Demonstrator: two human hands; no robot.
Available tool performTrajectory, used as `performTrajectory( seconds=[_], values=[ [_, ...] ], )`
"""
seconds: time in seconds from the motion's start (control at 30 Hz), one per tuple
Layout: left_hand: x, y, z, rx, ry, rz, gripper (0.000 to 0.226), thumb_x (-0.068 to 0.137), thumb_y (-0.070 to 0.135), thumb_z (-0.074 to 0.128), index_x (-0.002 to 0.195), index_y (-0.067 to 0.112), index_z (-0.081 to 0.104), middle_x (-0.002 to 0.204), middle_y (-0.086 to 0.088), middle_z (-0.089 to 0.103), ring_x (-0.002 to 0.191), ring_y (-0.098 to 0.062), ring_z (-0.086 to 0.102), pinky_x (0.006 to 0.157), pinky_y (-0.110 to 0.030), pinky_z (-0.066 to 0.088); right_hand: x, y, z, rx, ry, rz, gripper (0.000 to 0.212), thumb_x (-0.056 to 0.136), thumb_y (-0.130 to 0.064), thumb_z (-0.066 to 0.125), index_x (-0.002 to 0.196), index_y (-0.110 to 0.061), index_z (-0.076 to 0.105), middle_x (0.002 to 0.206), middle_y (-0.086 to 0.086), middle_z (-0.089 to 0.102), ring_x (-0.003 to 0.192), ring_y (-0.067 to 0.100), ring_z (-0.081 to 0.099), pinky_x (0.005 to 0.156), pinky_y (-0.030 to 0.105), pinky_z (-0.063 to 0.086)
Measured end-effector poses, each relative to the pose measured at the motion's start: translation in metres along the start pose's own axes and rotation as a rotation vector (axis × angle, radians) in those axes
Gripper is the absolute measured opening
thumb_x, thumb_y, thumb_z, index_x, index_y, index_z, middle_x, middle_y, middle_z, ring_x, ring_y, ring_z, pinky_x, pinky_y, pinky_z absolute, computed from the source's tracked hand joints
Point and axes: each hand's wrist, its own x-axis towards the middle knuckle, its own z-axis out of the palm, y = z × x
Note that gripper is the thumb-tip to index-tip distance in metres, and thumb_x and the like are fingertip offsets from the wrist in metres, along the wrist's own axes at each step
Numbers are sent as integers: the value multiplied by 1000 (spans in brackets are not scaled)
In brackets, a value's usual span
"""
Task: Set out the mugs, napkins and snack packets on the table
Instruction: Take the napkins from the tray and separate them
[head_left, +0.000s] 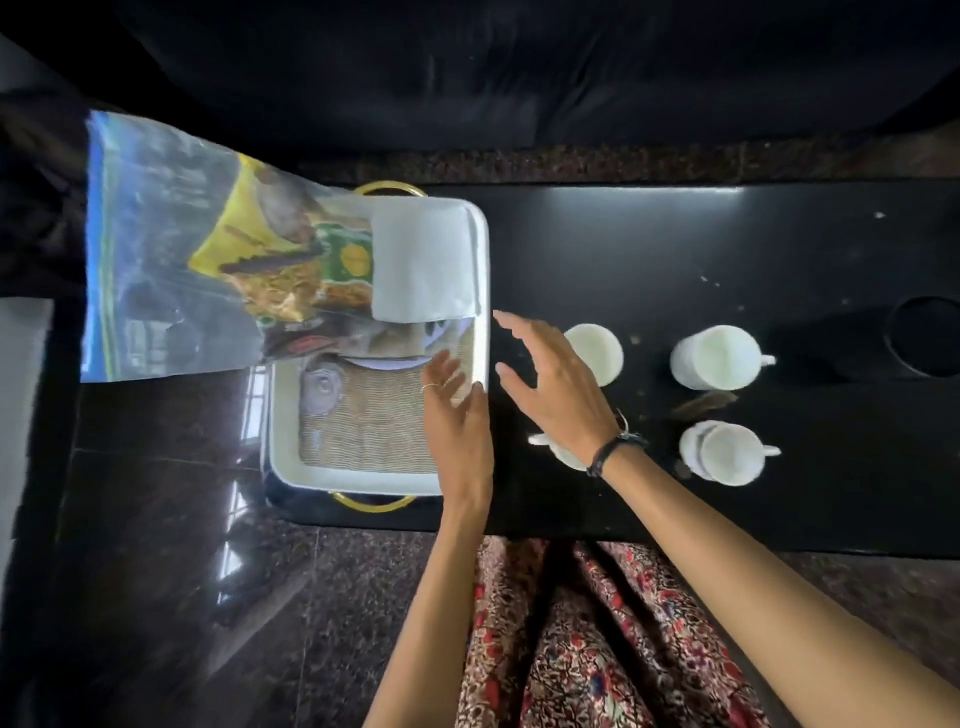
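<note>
- Mugs are already out: four white ones on the black table (675, 249). One mug (597, 353) is partly behind the right hand (556, 384), a second mug (714, 357) and a third mug (724, 453) stand further right, and a fourth mug (561, 452) is hidden under the right wrist.
- Hands hold nothing. The left hand (457, 415) is flat over the right edge of the tray (363, 480), fingers straight and close together. The right hand hovers just beside that edge, fingers spread wide.
- Napkins (423, 262) lie as a stack in the far part of the tray, and the clear bag of snack packets (218, 260) lies partly in the tray and hangs far over its left side.
- Risk one: the right forearm passes just above the fourth mug, so a low move back could tip it.
- Risk two: if the napkins are pulled out first, the bag may slide off, because I think most of its weight is outside the tray.
- Risk three: a loose stack can fan apart if pinched only at one corner.
</note>
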Motion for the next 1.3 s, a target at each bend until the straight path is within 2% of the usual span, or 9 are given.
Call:
performTrajectory(
  seconds=[0.17,0.33,0.47,0.6,0.73,0.93,1.03,1.17,1.3],
  values=[
    [38,-3,-43,-13,34,-35,48,92,8,55,136,17,38,131,4,47,119,-10,46,78,-4,43,44,-32,43,-26,-84,-50,55,89,-17,58,140,-18,37,129,6,53,117,21,50,87,32,49],
    [77,-7,-55,28,-33,-95,53,92,14,57,140,13,35,144,-6,43,130,-18,41,105,-35,39,78,-41,71,-81,-141,62,56,89,-21,58,141,-17,35,138,7,47,120,24,50,89,44,53],
    [111,-5,-52,47,-57,-71,52,88,10,59,136,7,39,132,-11,51,119,-22,51,93,-29,44,102,-39,83,-151,-38,240,57,86,-24,61,137,-15,39,136,11,46,114,31,54,81,45,54],
    [139,-4,-45,139,-51,-23,55,81,1,58,134,1,40,126,-18,53,112,-32,55,94,-46,50,125,-35,89,-235,49,427,53,88,-19,58,136,-9,38,133,18,47,111,37,55,81,42,50],
    [153,-8,-40,393,39,-36,46,86,7,51,129,-5,40,128,-19,47,110,-35,52,92,-42,46,141,-35,95,-335,76,475,41,94,-11,49,132,-5,37,127,22,50,105,39,59,77,42,50],
    [166,-5,-36,519,40,-67,26,91,16,51,111,-1,54,114,-17,65,97,-34,62,78,-38,48,147,-31,97,-352,45,497,43,90,4,48,131,-3,36,133,22,41,102,40,60,76,42,51],
    [169,-3,-35,464,-10,-68,22,89,12,50,101,-4,58,101,-19,69,82,-31,64,68,-35,51,145,-30,96,-272,70,510,46,89,7,47,132,-5,37,132,20,42,100,40,60,72,40,49],
    [164,-2,-43,196,-80,-105,18,84,11,51,89,-3,62,77,-12,64,63,-21,53,54,-24,42,135,-28,88,43,122,554,53,81,0,61,129,-10,40,124,15,53,103,33,57,73,35,48],
    [157,-4,-52,-37,-145,-260,11,85,13,55,74,13,54,66,-4,59,57,-16,54,50,-24,44,118,-27,70,449,147,699,56,76,-5,62,126,-15,38,99,6,62,74,11,57,56,21,43]
  ],
)
